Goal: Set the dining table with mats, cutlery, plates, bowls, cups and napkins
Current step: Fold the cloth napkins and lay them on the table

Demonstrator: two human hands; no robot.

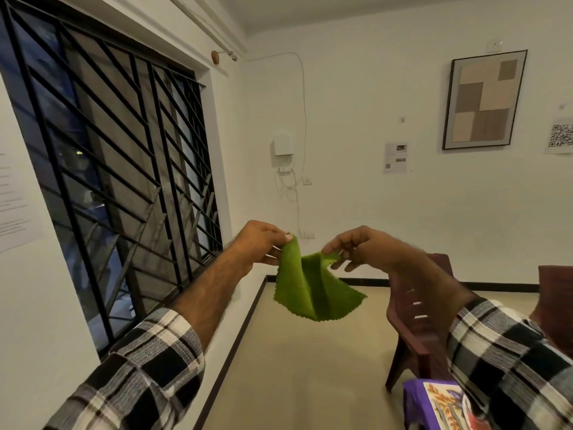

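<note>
One green napkin [313, 290], two hands, perhaps two brown chairs [412, 321], one framed picture [485, 99].

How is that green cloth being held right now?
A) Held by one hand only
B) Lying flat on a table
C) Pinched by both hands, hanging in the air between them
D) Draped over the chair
C: the left hand and the right hand each pinch an upper edge of the green cloth, which hangs free in the air.
</note>
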